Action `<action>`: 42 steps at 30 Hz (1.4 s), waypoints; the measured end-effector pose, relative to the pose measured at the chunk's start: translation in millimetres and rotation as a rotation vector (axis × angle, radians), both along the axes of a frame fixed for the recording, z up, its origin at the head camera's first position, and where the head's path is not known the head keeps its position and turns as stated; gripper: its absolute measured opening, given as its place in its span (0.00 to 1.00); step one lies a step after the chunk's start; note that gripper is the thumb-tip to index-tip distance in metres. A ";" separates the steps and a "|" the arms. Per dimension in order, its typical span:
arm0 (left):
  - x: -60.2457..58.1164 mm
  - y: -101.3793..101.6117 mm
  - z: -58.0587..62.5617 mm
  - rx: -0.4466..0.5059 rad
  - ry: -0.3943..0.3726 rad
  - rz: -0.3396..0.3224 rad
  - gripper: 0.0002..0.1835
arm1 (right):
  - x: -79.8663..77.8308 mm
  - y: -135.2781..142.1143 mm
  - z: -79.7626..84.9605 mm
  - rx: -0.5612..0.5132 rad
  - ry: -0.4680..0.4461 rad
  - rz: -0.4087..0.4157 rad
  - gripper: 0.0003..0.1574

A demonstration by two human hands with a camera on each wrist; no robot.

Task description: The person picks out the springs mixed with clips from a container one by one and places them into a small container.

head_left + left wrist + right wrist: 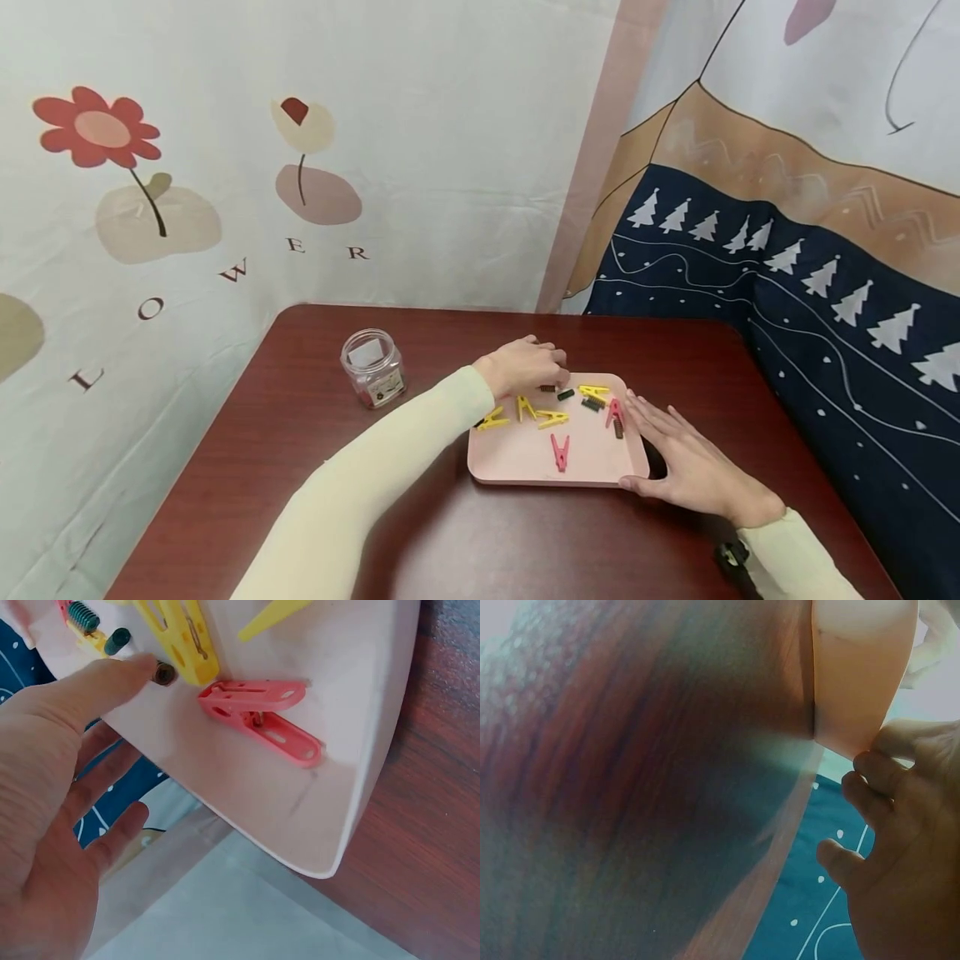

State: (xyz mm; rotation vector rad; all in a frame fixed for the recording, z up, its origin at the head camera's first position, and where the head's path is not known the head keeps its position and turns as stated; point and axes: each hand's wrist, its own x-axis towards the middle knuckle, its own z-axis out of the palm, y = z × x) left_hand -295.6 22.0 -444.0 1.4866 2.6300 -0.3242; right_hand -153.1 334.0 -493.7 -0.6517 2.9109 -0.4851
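Note:
My left hand (pixel 522 367) reaches over the far rim of the pink tray (pixel 517 462). In the left wrist view one outstretched digit of this hand touches or nearly touches a small brown coil-shaped piece (pixel 164 673); its other fingers hang loosely beyond the rim. Close by lie a pink clothespin (pixel 255 712) and a yellow clothespin (pixel 184 645). My right hand (pixel 693 462) rests spread against the tray's right side, thumb at the near corner. Beside its fingertips are another pink clothespin (pixel 613 412) and a brown coil piece (pixel 618 429).
A clear jar (pixel 372 367) with a label stands open on the brown table (pixel 300 467), left of the tray. Several yellow clothespins (pixel 553 418) and green coil pieces (pixel 592 403) lie scattered in the tray. Printed curtains (pixel 450 167) hang behind the table.

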 end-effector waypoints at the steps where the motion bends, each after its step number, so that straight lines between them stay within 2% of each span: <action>1: -0.5 0.7 -0.8 -0.014 0.010 0.000 0.17 | -0.4 0.2 -0.3 0.002 0.003 0.001 0.76; 10: -2.9 3.6 -7.9 -0.058 0.062 0.009 0.16 | -1.0 -1.0 0.7 0.009 0.005 0.003 0.76; 23: -1.7 5.1 -7.8 -0.088 0.108 -0.007 0.14 | 1.0 -3.2 3.1 0.006 0.006 0.003 0.76; 28: 1.5 5.2 -5.3 -0.082 0.099 -0.003 0.12 | 1.3 -3.4 3.1 0.014 0.020 0.005 0.75; 34: 5.9 5.5 -2.7 -0.075 0.104 0.010 0.15 | 2.3 -3.5 3.9 0.017 0.007 -0.001 0.75; 38: 6.0 6.8 -5.3 -0.076 0.143 0.002 0.15 | 2.8 -3.6 4.2 0.011 -0.006 -0.002 0.75; 42: 10.5 7.4 -1.8 -0.055 0.148 -0.001 0.18 | 3.7 -3.3 4.3 0.010 -0.002 0.000 0.75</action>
